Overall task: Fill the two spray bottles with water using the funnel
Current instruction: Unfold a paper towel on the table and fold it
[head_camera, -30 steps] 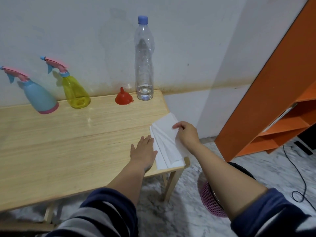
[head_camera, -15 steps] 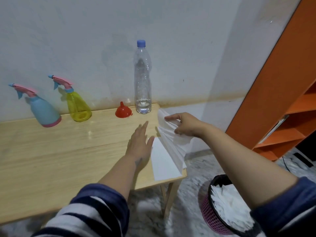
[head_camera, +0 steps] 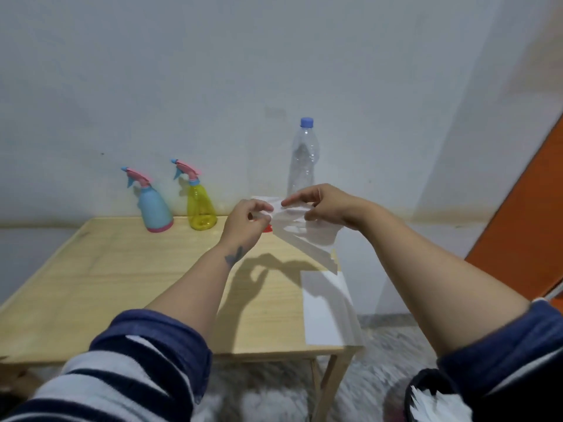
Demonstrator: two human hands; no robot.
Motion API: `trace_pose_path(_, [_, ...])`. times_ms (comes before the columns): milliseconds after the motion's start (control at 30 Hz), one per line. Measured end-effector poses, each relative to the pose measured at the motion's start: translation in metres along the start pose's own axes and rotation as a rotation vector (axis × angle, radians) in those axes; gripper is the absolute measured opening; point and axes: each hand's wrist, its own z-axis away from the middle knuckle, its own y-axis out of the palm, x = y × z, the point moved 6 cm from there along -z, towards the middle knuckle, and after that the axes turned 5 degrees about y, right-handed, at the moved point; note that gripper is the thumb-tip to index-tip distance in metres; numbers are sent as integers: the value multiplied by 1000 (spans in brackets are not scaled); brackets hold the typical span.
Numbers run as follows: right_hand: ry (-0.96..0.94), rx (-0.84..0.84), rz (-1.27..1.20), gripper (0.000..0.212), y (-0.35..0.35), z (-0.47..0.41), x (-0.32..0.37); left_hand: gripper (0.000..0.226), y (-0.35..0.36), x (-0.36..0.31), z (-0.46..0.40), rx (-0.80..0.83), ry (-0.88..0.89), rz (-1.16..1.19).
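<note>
So at the bench's [head_camera: 122,284] back edge, over at 10 o'clock, the blue spray bottle [head_camera: 154,208] stands upright with its pink trigger head on, and the yellow spray bottle [head_camera: 201,205] is just beside it at 11 o'clock, same deal. Both sit against the wall.

Dead centre, both forearms reach out above the bench, sleeves pushed up. The left hand [head_camera: 246,222] has its fingers curled, pinching the left edge of a white paper sheet [head_camera: 300,233] held up in the air. The right hand [head_camera: 323,205] pinches the same sheet from the top, index finger stretched out along it. The sheet is motion-blurred, so its folds are hard to read.

The red funnel [head_camera: 268,228] is almost fully hidden behind the left hand, just a sliver showing. The clear water bottle [head_camera: 303,159] with the blue cap stands at 12 o'clock, its bottom blocked by the right hand.

More white paper [head_camera: 326,312] lies flat at the bench's right edge, 3 o'clock. A bin [head_camera: 426,397] of white scraps is cut off at 5 o'clock.
</note>
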Motion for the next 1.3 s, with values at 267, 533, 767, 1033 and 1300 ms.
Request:
trace_pose_path(267, [-9, 8, 121, 32, 67, -60, 28, 29, -103, 52, 5, -85, -14, -212])
trace_pose_path(533, [69, -126, 20, 55, 158, -139, 67, 39, -207, 141, -8, -61, -120, -352])
trace_pose_path(767, [177, -158, 9, 46, 250, -209, 80, 67, -260, 234, -27, 100, -240, -414])
trace_pose_path(1033, [266, -74, 86, 56, 308, -269, 62, 78, -265, 319, -62, 256, -319, -435])
trace_pose_path(1300, [267, -155, 551, 65, 311, -284, 42, 75, -248, 348, -72, 344, -199, -748])
